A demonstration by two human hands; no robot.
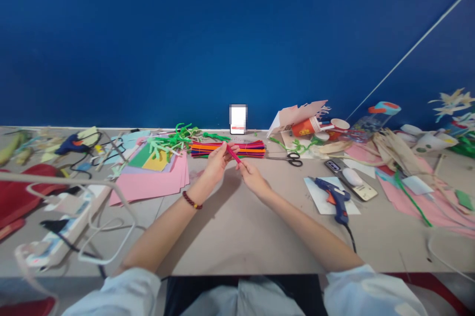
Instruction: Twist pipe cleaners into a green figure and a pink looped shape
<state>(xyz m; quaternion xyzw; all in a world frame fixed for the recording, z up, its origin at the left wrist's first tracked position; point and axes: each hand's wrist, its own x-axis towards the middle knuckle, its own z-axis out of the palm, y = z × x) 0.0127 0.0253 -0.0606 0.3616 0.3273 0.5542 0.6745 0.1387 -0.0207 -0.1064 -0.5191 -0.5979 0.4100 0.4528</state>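
Both forearms extended over the desk (230,237), hands meeting mid-desk. Left hand (217,162) and right hand (252,175) each have a fingertip grip clenched on one pink pipe cleaner (233,154), held tilted between them just above the desk. Bundle of coloured pipe cleaners (228,149) lies just behind. Scissors (293,159) to the right, glue gun (334,197) nearer right.

You face a deep blue wall (148,34) rising straight behind the far edge of the beige table (237,237), with a thin white line (408,54) slanting across the wall's right side.
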